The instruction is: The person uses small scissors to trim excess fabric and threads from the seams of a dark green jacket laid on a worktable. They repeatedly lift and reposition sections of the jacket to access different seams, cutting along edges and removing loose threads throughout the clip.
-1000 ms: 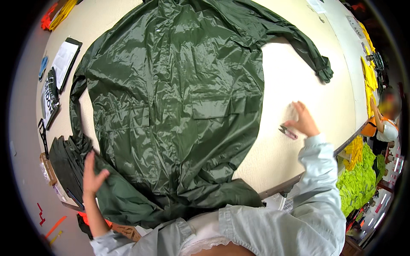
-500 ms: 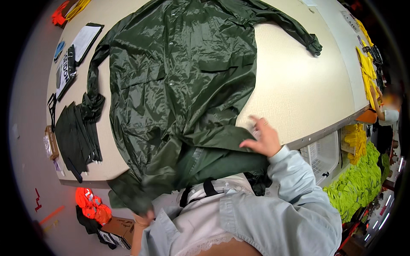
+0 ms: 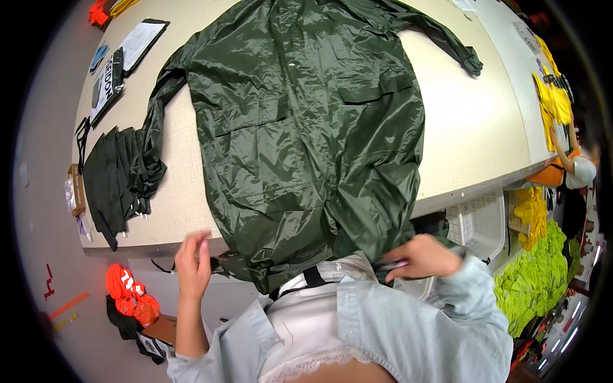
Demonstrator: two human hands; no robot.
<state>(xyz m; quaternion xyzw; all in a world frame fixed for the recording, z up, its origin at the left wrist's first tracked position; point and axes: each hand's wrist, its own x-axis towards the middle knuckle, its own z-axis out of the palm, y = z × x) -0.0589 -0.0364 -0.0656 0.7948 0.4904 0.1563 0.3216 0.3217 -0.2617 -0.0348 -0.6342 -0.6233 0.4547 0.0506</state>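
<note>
Raincoat (image 3: 306,127) lies spread on our table (image 3: 472,127), hem over near edge | left hand (image 3: 193,263) pinches hem | right hand (image 3: 423,256) grips hem | folded green pile (image 3: 112,179) left | white basket (image 3: 480,223) right

The coat's (image 3: 306,121) lower hem hangs over the near edge of the desk (image 3: 472,134) and runs behind the person's chest, so its bottom edge is hidden. The right hand (image 3: 421,256) is pressed into the fabric there; its fingers (image 3: 394,263) are partly buried in the folds, and a small pale thing between them is too blurred to tell. The left hand (image 3: 193,263) is smeared by motion, and whether it touches the coat cannot be told. The white basket (image 3: 479,223) under the desk is half covered by the desk edge. At the far right another person (image 3: 571,167) is cut off by the dark rim. The coat's collar is cut off by the top edge.
</note>
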